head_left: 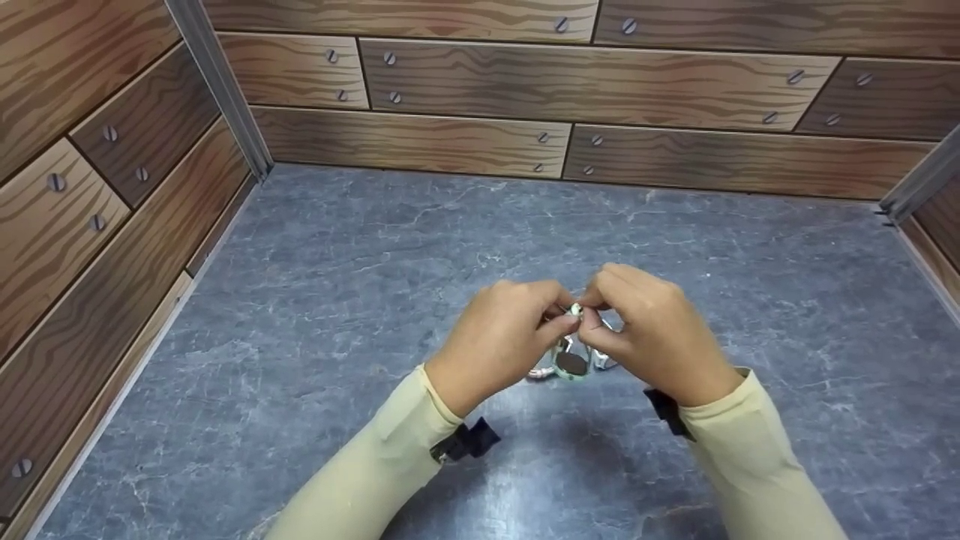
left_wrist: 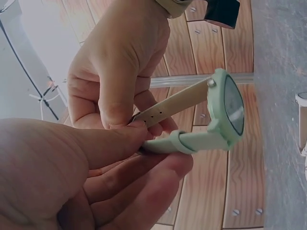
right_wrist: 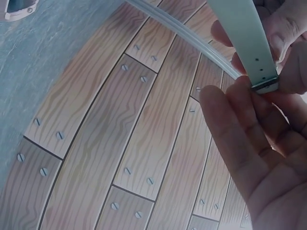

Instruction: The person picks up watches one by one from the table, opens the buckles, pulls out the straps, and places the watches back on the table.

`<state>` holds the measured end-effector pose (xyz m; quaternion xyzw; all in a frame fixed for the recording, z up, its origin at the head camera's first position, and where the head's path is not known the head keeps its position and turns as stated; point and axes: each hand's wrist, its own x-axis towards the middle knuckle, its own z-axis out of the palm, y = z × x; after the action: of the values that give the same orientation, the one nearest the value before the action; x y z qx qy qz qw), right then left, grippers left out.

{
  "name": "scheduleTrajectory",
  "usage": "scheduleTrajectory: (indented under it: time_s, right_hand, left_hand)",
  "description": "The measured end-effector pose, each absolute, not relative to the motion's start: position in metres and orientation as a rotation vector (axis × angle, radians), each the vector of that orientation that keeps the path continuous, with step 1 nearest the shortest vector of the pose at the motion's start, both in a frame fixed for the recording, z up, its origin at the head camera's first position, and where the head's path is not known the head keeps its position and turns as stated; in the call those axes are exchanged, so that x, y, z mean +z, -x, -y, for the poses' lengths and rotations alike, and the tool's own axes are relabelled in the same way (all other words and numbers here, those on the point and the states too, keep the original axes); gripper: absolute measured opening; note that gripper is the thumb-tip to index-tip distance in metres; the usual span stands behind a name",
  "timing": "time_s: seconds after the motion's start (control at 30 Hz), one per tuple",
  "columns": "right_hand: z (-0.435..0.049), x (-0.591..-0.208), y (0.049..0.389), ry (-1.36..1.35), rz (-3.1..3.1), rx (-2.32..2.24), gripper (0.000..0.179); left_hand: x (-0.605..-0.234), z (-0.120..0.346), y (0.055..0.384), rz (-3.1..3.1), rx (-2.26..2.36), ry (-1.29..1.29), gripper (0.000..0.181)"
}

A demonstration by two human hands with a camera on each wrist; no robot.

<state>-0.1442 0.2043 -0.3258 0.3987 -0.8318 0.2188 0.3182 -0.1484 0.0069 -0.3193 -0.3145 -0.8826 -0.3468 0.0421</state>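
A mint-green wristwatch (left_wrist: 218, 110) hangs from both hands, its dial facing down towards the table; from above its dark case back (head_left: 571, 364) shows. My left hand (head_left: 506, 334) pinches the strap half that carries the keeper loop (left_wrist: 182, 142). Thumb and fingertips of my right hand (head_left: 649, 330) pinch at the end of the holed strap half (left_wrist: 165, 108). In the right wrist view the strap's holes lie beside a metal buckle (right_wrist: 265, 86) between the fingertips. How far the strap passes through the buckle is hidden by the fingers.
On the grey marbled table (head_left: 360, 300), a pinkish metal band (head_left: 540, 373) and a silver item (head_left: 604, 358), partly hidden, lie below the hands. Wood-patterned walls (head_left: 465, 82) with grey corner posts (head_left: 225, 90) border the table at the back and sides.
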Motion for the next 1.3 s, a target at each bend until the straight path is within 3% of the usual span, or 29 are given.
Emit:
scheduleTrajectory:
  time_s: [0.3, 0.93, 1.3]
  right_hand:
    - [-0.207, -0.322, 0.139, -1.036, 2.262, 0.73, 0.022]
    - [-0.214, -0.323, 0.139, -1.257, 2.452, 0.574, 0.021]
    - [-0.215, -0.324, 0.141, -1.341, 2.401, 0.559, 0.025]
  left_hand:
    - [-0.32, -0.009, 0.146, 2.691, -1.152, 0.997, 0.015]
    - [-0.327, -0.002, 0.151, 2.822, -0.805, 1.109, 0.021]
    - [-0.326, 0.0, 0.154, 2.849, -0.847, 1.196, 0.017]
